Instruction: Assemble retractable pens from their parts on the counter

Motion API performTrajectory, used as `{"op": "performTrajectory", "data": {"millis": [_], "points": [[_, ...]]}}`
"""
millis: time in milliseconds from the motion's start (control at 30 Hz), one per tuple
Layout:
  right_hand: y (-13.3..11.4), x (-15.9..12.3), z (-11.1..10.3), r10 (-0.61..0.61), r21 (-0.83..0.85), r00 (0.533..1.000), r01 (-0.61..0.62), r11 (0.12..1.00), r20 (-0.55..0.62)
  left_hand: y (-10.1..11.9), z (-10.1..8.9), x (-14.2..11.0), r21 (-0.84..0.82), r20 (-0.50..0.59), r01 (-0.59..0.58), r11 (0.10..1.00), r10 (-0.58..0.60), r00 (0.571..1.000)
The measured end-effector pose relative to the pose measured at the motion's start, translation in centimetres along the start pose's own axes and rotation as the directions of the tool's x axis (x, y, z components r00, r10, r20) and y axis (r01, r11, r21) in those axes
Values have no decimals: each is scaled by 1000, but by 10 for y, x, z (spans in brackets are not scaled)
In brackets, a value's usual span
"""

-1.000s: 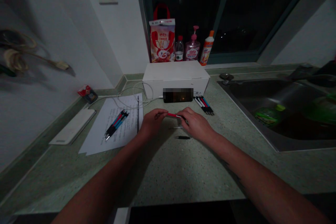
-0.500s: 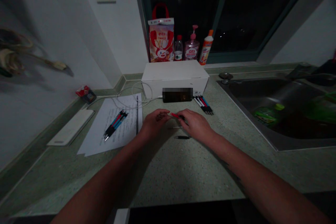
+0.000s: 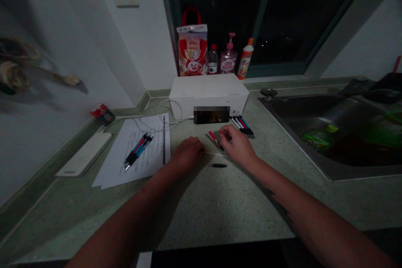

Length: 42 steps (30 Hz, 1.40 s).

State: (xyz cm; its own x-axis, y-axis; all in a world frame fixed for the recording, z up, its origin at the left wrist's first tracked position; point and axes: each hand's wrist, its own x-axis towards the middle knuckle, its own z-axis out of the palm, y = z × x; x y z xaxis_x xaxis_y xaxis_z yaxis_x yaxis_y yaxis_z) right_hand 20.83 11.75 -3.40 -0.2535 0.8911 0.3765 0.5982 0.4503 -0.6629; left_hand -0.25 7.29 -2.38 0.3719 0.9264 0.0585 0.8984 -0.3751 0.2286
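My left hand (image 3: pixel 189 153) is low over the counter, its fingers curled down and closed at the left end of a thin white pen refill (image 3: pixel 216 154). The fingertips are partly hidden. My right hand (image 3: pixel 238 144) is loosely curled, fingers apart, with nothing visible in it. Just left of it lies a red pen barrel (image 3: pixel 213 136) with a dark lower end, tilted on the counter. Below the refill is a black pen part (image 3: pixel 217 166) with a pointed tip.
Several pens (image 3: pixel 138 150) lie on printed sheets (image 3: pixel 109 167) at the left; more pens (image 3: pixel 243 126) sit by the white box (image 3: pixel 209 88). A phone (image 3: pixel 212 116) with a white cable leans against the box. The sink (image 3: pixel 292 134) is at the right, a white slab (image 3: pixel 84 154) far left.
The red barrel, held between both hands before, now lies on the counter. My right hand has drawn back slightly to the right; my left has lowered to the refill's end.
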Motion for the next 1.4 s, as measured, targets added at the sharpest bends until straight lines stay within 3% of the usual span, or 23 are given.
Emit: {"op": "performTrajectory", "data": {"millis": [100, 233, 400, 533, 767, 1067, 1200, 1400], "points": [[0, 1, -2, -40, -58, 998, 43, 997, 47, 1, 1, 1, 41, 16, -7, 999, 6, 1000], [-3, 0, -1, -139, -135, 961, 175, 975, 239, 2, 0, -1, 79, 34, -5, 997, 2, 999], [-4, 0, 2, -127, -244, 913, 235, 941, 388, -2, -12, -4, 104, 87, -2, 995, -7, 996], [0, 2, -1, -129, -337, 918, 265, 903, 376, -18, -18, -6, 92, 79, 56, 994, -63, 995], [12, 5, -8, -122, -387, 944, 240, 890, 307, -43, -18, -11, 55, -124, 178, 983, -170, 978], [13, 6, -7, -151, -347, 942, 255, 902, 300, -40, -13, -6, 1, -101, 211, 978, -209, 973], [12, 6, -8, -154, -335, 939, 258, 906, 307, -41, -12, -7, -8, -139, 190, 982, -190, 972], [9, 4, -9, -152, -262, 947, 229, 937, 282, -39, -16, -7, -172, -153, 198, 965, -225, 962]]}}
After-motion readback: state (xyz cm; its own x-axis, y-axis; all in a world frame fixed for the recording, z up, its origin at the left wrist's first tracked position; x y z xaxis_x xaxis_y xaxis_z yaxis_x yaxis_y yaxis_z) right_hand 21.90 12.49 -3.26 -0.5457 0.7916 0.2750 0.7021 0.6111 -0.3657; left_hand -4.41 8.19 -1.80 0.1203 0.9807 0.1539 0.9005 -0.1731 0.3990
